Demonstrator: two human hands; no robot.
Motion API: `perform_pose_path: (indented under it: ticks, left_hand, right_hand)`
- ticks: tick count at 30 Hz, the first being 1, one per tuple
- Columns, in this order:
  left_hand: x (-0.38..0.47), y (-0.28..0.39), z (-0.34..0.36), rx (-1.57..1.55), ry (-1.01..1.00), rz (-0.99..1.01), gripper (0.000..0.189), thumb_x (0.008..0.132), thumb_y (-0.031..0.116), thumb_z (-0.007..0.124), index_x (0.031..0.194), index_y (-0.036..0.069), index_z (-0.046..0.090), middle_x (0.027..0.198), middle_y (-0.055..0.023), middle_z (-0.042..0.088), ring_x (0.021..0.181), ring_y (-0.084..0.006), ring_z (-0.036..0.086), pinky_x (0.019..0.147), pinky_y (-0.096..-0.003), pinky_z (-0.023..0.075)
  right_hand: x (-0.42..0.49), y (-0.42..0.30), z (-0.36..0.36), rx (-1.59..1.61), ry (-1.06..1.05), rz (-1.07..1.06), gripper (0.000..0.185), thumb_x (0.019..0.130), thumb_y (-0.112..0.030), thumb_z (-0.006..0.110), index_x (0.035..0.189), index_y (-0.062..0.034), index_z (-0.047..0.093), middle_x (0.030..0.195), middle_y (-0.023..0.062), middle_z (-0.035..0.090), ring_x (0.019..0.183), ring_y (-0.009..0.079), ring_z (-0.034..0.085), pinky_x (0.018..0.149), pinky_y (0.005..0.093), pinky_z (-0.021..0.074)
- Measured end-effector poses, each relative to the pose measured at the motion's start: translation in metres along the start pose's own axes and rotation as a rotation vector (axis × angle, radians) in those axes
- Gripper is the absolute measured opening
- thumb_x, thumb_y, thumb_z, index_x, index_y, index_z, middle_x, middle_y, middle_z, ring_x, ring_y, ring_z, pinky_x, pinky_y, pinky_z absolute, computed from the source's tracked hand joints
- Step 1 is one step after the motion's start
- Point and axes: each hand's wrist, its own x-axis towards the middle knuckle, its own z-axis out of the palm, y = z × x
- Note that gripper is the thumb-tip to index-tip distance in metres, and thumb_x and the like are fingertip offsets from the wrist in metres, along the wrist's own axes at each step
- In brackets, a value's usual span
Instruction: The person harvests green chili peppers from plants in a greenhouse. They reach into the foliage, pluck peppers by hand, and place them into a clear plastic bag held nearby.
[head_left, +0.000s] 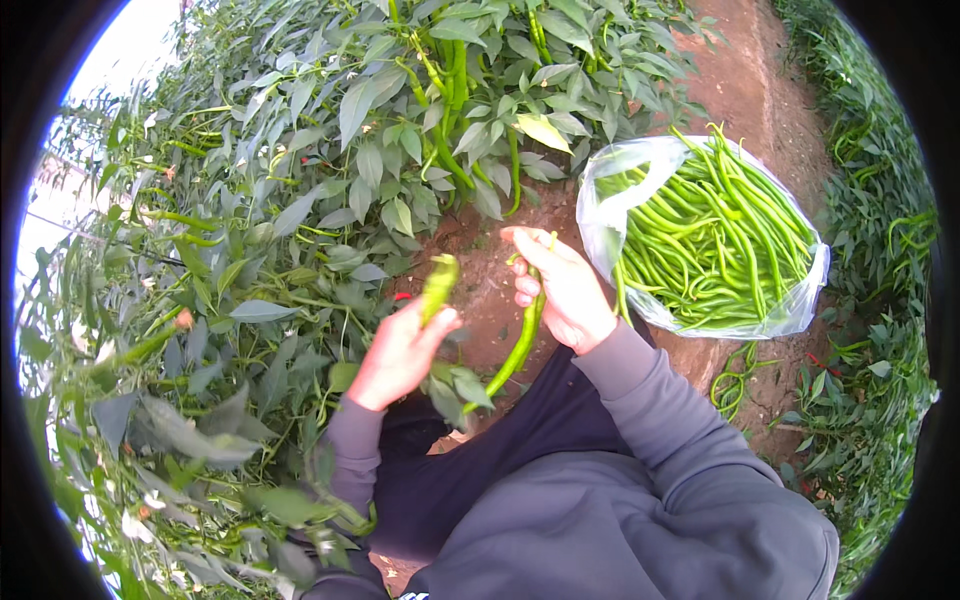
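My left hand (405, 349) grips a green chili pepper (439, 283), which pokes up past the thumb and looks blurred. Its lower part is hidden in the palm. In my right hand (564, 292) is another long green pepper (523, 337), held near its stem and hanging down toward my legs. The two hands are apart, above the bare soil. Close to my right wrist sits a clear plastic bag (646, 196), its mouth wide and heaped with long green peppers (712, 232).
Leafy pepper plants (300, 172) crowd the left and far side, with peppers (454, 97) hanging among the leaves. A soil path (742, 67) runs past the bag. Another plant row (862, 420) borders the right. Some loose green peppers (731, 386) lie on the ground below the bag.
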Motion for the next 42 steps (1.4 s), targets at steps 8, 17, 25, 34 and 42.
perform_pose_path:
  ticks: [8,17,25,34,42]
  left_hand:
    - [0.006,0.046,0.087,-0.389,-0.102,-0.022,0.036,0.112,0.027,0.051,0.132,0.0,0.062,0.109,-0.008,0.071,0.094,-0.0123,0.066,0.087,-0.0292,0.0542]
    - [-0.007,0.062,0.137,-0.919,-0.132,-0.361,0.034,0.113,0.029,0.05,0.13,0.001,0.058,0.115,-0.0089,0.068,0.101,-0.0184,0.067,0.092,-0.0352,0.0556]
    - [0.003,0.103,0.151,-1.107,0.103,-0.112,0.019,0.105,0.01,0.062,0.123,0.006,0.059,0.104,-0.0056,0.066,0.094,-0.0164,0.066,0.082,-0.031,0.0579]
    - [0.075,0.16,0.134,-0.558,-0.494,0.248,0.084,0.091,0.04,0.082,0.153,0.001,0.041,0.142,-0.0128,0.056,0.134,-0.0253,0.053,0.115,-0.0419,0.0414]
    - [0.21,0.114,0.166,0.736,0.144,0.554,0.075,0.084,0.025,0.082,0.144,-0.005,0.048,0.137,-0.0297,0.058,0.131,-0.0429,0.056,0.111,-0.0488,0.045]
  right_hand:
    - [-0.009,-0.018,0.01,0.026,-0.052,-0.092,0.05,0.104,-0.046,0.064,0.128,-0.0022,0.059,0.079,-0.0022,0.05,0.06,0.0054,0.044,0.052,0.0226,0.0367]
    - [-0.027,-0.018,-0.028,-1.25,0.171,-0.691,0.062,0.102,-0.047,0.063,0.144,-0.0024,0.053,0.122,0.0223,0.068,0.117,0.03,0.065,0.087,0.0433,0.0549]
    - [-0.12,0.008,-0.059,-0.511,-0.32,-0.373,0.105,0.087,-0.01,0.083,0.165,-0.0053,0.013,0.161,0.0174,0.031,0.152,0.0278,0.029,0.123,0.0417,0.0315]
    - [-0.188,-0.128,-0.118,-1.239,0.12,-0.567,0.047,0.093,-0.005,0.073,0.137,-0.0015,0.057,0.111,0.014,0.072,0.096,0.026,0.072,0.087,0.0388,0.0562]
    - [-0.19,-0.209,-0.12,-2.066,0.435,-0.549,0.04,0.082,0.0,0.072,0.121,-0.0062,0.065,0.107,0.0178,0.073,0.098,0.0404,0.071,0.081,0.0455,0.0583]
